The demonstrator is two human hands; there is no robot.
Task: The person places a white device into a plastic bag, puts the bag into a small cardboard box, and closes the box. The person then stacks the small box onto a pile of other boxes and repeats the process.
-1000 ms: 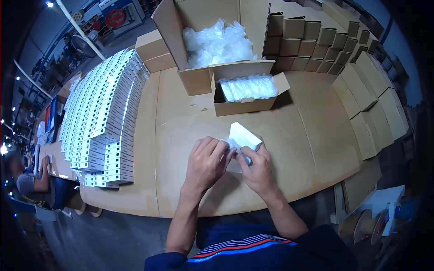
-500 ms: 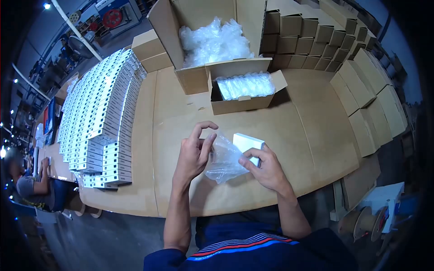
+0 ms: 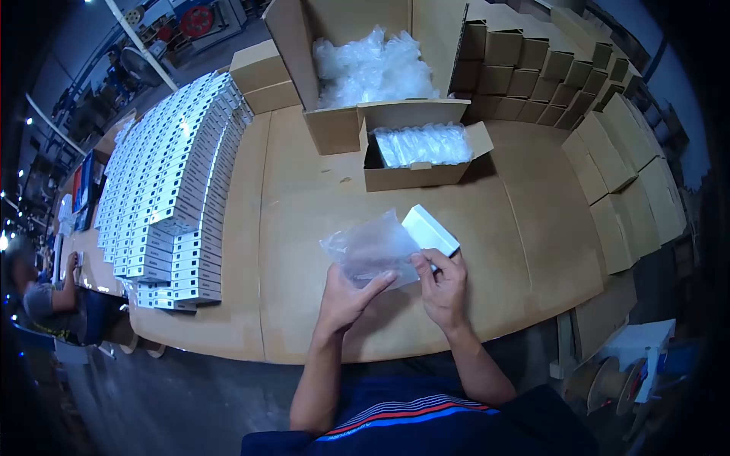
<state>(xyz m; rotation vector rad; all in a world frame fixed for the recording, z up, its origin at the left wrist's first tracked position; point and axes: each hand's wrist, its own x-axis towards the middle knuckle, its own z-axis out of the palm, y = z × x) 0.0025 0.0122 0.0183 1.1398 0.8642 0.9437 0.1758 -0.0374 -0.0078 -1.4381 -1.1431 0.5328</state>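
A clear plastic bag (image 3: 376, 247) is spread between my hands above the cardboard-covered table. My left hand (image 3: 348, 298) grips its lower left part, thumb on top and the other fingers hidden behind the film. My right hand (image 3: 442, 285) holds a small white box (image 3: 428, 229), which tilts up and away from me. The same hand's thumb and forefinger are at the bag's right edge. The box is beside the bag, not inside it.
An open carton (image 3: 418, 176) holds a row of plastic-wrapped packs. Behind it, a larger carton (image 3: 331, 133) contains loose plastic bags (image 3: 372, 68). White boxes (image 3: 171, 182) are stacked at left, brown boxes (image 3: 502, 80) at right. Another person (image 3: 57, 296) sits far left.
My left hand has moved down from above the bag's left side and now grips its lower part. The bag is spread flatter. The white box has tilted in my right hand.
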